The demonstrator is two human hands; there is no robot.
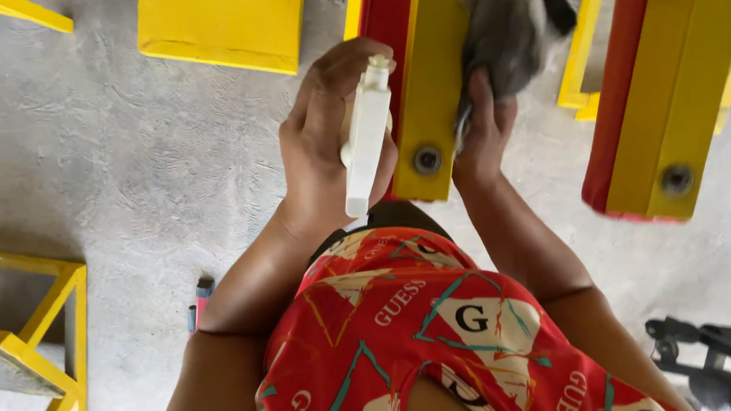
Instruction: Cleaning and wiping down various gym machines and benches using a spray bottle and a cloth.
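My left hand [323, 141] grips a white spray bottle [366, 140], held upright beside a yellow and red beam [430, 87]. On the yellow face of that beam, my right hand [484, 134] presses a grey cloth [506, 31]. A round bolt [427, 159] sits near the beam's near end, just below the cloth. The cloth looks blurred.
A second yellow and red beam [665, 94] lies to the right with a bolt at its end. A yellow panel [222, 27] is at the top, a yellow metal frame [46, 326] at lower left. Grey concrete floor [134, 174]; a black object [709, 363] at lower right.
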